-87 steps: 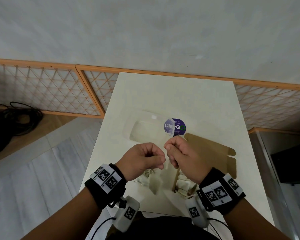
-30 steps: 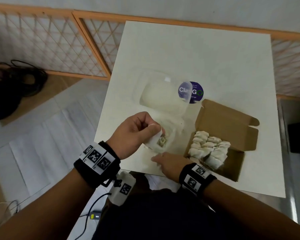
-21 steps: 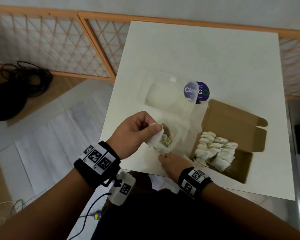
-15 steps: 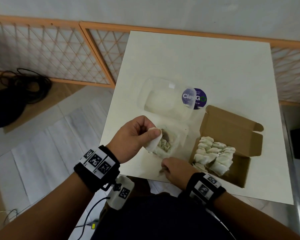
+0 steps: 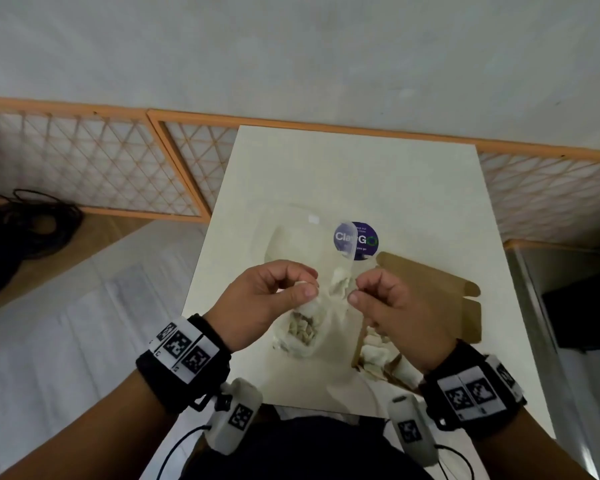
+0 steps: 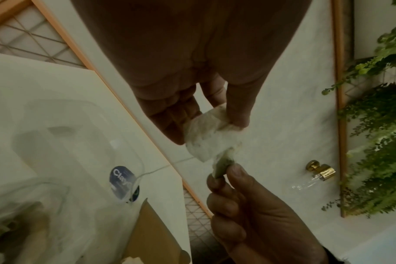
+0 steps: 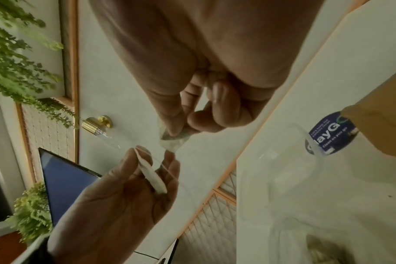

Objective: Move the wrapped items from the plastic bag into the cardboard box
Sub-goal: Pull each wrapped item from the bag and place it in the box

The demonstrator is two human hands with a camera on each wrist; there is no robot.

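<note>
The left hand (image 5: 271, 299) pinches a white wrapped item (image 6: 208, 135) between thumb and fingers, and the right hand (image 5: 392, 306) pinches its loose end. Both are raised above the plastic bag (image 5: 302, 334) on the table (image 5: 361, 174). The cardboard box (image 5: 430, 299) stands just right of the bag.

Purple round sticker (image 5: 356, 240) on table (image 5: 361, 174), beside clear lid (image 5: 291, 237). Black cables (image 5: 21, 220), possibly a bag, left of table on floor.

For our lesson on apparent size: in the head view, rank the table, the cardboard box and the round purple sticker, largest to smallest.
1. Table
2. Cardboard box, partly hidden behind the right hand
3. Purple sticker
</note>
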